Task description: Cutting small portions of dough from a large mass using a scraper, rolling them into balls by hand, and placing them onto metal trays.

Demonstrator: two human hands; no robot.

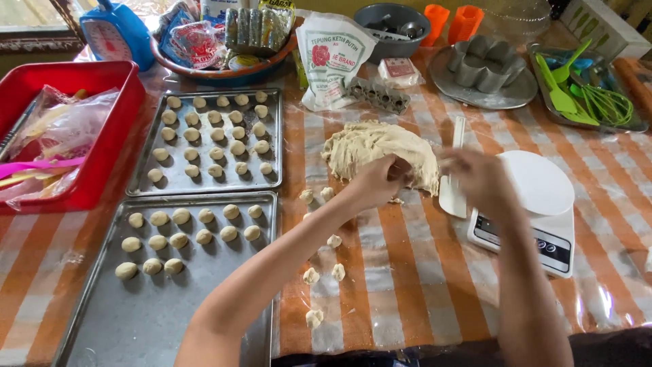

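Note:
A big lump of pale dough [370, 149] lies on the plastic-covered orange-and-white checked table. My left hand [375, 182] grips its near edge, fingers curled into the dough. My right hand [477, 178] is blurred, hovering just right of the lump, over a white scraper [453, 199] and beside a white kitchen scale [540, 204]; whether it holds anything I cannot tell. Several small torn dough pieces [320, 265] lie on the table below my left arm.
Two metal trays [146, 319] [275, 136] at left carry several rolled dough balls. A red tub [109, 129] stands far left. At the back are a flour bag [333, 58], a flower-shaped mould [485, 64] on a plate, and a tray of green utensils [584, 92].

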